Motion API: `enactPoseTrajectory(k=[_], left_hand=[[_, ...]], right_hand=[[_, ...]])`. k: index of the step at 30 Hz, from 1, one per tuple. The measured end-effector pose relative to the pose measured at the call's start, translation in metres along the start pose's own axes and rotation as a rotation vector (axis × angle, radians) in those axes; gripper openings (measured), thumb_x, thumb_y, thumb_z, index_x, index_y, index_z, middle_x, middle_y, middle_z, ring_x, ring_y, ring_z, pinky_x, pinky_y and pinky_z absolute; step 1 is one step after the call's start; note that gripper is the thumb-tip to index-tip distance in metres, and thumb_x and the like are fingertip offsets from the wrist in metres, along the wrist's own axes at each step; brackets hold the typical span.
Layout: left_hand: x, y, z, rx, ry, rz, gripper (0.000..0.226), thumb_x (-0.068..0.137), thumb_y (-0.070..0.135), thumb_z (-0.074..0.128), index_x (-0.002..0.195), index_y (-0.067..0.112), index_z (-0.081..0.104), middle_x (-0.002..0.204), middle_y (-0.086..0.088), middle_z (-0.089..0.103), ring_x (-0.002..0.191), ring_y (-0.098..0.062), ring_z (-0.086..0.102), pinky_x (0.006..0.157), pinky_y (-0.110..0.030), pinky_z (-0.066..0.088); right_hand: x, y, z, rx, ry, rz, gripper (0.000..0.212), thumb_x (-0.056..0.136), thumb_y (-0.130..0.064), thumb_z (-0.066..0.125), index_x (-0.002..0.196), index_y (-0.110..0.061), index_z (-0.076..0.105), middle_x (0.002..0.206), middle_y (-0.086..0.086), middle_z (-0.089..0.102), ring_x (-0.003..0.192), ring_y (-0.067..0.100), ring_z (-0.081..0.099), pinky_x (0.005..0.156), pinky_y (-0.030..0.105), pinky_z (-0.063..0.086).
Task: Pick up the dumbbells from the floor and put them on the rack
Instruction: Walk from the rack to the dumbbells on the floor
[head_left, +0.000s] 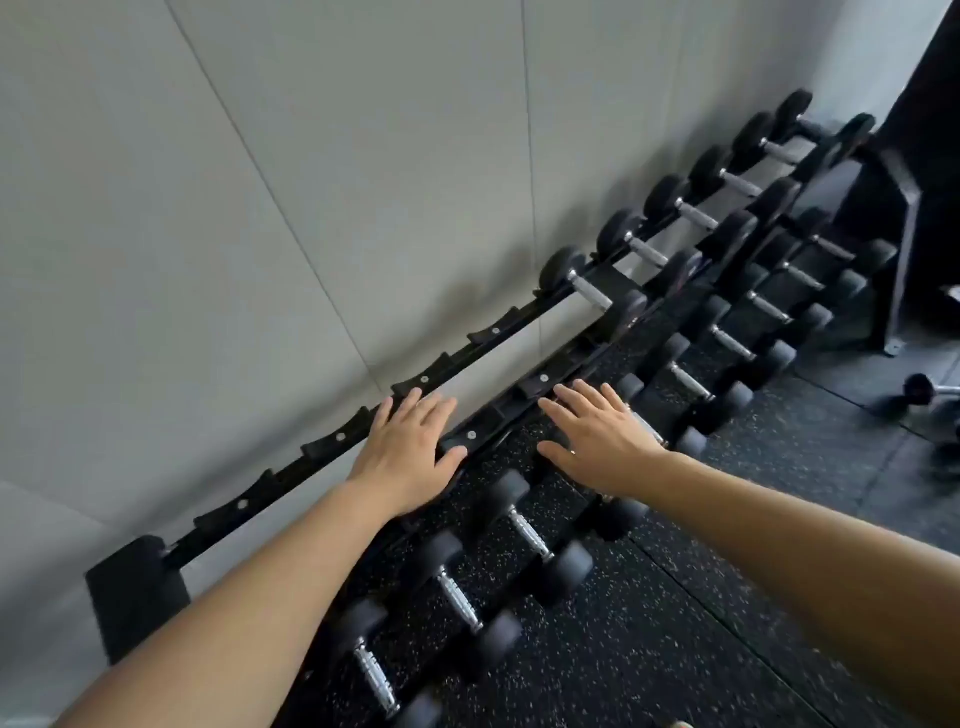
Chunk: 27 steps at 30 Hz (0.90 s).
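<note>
A long black dumbbell rack (332, 441) runs along the grey wall, with bare saddles on its near half. Several black dumbbells with chrome handles (691, 213) rest on its far half. A row of dumbbells lies on the speckled floor beside the rack, one of them (530, 535) just below my hands. My left hand (410, 452) hovers open over the rack's front rail, fingers spread. My right hand (597, 436) is open too, over the floor row, partly hiding one dumbbell (685, 441). Neither hand holds anything.
More dumbbells sit on a lower rack tier (800, 275) to the far right. A black upright frame (904, 208) stands at the rack's far end. A small dumbbell (924, 389) lies on the floor at the right edge. Black rubber flooring (675, 623) spreads to my right.
</note>
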<state>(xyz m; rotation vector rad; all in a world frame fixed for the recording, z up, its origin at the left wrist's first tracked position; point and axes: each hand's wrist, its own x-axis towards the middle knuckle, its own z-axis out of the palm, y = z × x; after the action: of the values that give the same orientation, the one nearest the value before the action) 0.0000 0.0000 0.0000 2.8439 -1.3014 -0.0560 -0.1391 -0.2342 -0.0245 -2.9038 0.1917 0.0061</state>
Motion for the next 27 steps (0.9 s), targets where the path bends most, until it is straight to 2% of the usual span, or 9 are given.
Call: enactPoseTrajectory(k=[5,10,14,21,27], left_hand=[[0.063,0.119,0.035,-0.02,-0.095,0.191,0.071,0.092,0.058,0.028,0.153,0.022,0.019,0.161,0.0,0.02,0.148,-0.019,0.006,0.119,-0.047,0.0],[0.125,0.238,0.073,-0.043,-0.154,0.354,0.072,0.09,0.057,0.033,0.152,0.021,0.024,0.16,-0.002,0.024,0.147,-0.02,0.01,0.118,-0.046,-0.001],[0.172,0.321,0.09,-0.067,-0.192,0.489,0.074,0.087,0.058,0.03,0.151,0.022,0.026,0.159,-0.002,0.026,0.147,-0.021,0.011,0.118,-0.047,0.003],[0.246,0.427,0.112,-0.101,-0.27,0.668,0.07,0.091,0.055,0.036,0.151,0.022,0.025,0.16,-0.001,0.023,0.148,-0.02,0.009,0.119,-0.049,0.004],[0.334,0.497,0.125,-0.109,-0.292,0.813,0.068,0.093,0.054,0.037,0.152,0.023,0.024,0.161,-0.001,0.022,0.148,-0.019,0.008,0.119,-0.046,0.002]], right_hand=[[-0.069,0.108,0.012,0.021,0.006,0.19,0.069,0.094,-0.061,0.033,0.151,-0.024,0.026,0.16,0.008,0.024,0.148,0.03,0.01,0.119,0.051,0.005],[-0.138,0.204,0.022,0.028,0.001,0.363,0.067,0.093,-0.056,0.043,0.149,-0.021,0.031,0.156,0.011,0.031,0.146,0.034,0.015,0.118,0.052,0.008],[-0.187,0.269,0.023,0.064,0.002,0.529,0.067,0.094,-0.057,0.04,0.15,-0.022,0.028,0.159,0.01,0.026,0.147,0.032,0.012,0.118,0.051,0.006],[-0.233,0.357,0.018,0.106,0.0,0.769,0.068,0.094,-0.056,0.04,0.152,-0.023,0.024,0.161,0.011,0.02,0.148,0.032,0.007,0.119,0.05,0.004],[-0.225,0.43,0.012,0.113,0.0,0.918,0.069,0.094,-0.054,0.043,0.152,-0.023,0.023,0.162,0.012,0.017,0.148,0.031,0.006,0.119,0.049,0.002]])
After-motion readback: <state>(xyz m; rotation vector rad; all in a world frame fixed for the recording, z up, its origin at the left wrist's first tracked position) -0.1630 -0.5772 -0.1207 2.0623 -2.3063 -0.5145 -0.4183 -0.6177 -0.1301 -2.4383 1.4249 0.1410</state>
